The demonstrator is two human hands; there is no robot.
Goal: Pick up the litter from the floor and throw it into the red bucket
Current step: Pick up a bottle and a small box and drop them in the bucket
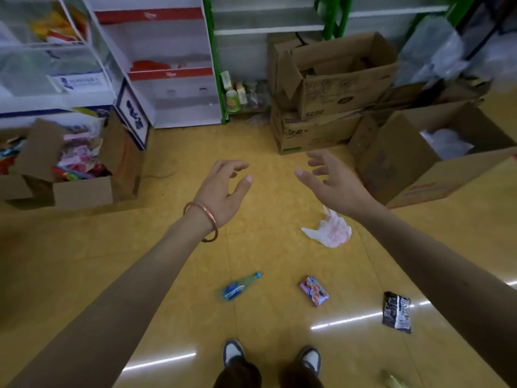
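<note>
Litter (315, 292) scattered on the floor (265, 256) beneath two outstretched hands: a white bag (330, 232) just under the right hand (334, 184), a bottle (240, 287) below the left hand (223, 191) and nearer the shoes (233, 351), a purple packet (313, 289) beside the bottle, and a black packet (397, 312) next to the right forearm. Both hands hover apart with fingers loosely spread, holding nothing and touching no litter. Cardboard boxes (321, 135) stand beyond the fingertips.
</note>
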